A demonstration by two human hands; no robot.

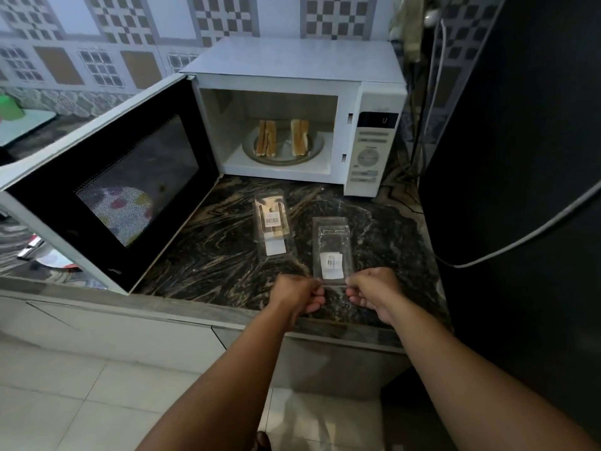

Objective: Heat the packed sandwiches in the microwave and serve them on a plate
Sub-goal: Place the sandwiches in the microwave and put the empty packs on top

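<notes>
A white microwave (374, 102) stands on the dark marbled counter (211, 255) with its door (107, 190) swung wide to the left. Inside, two sandwiches (266, 138) (300, 137) stand on edge on a glass turntable plate (283, 157). In front lie two clear plastic packs: one with a sandwich inside (271, 222) and an empty-looking one (331, 252) near the counter edge. My left hand (300, 296) and my right hand (370, 292) pinch the near corners of the empty pack.
A black refrigerator (520, 157) fills the right side, with a grey cable (507, 249) hanging across it. A green object (9, 107) sits on a board far left. White floor tiles (81, 385) lie below the counter front.
</notes>
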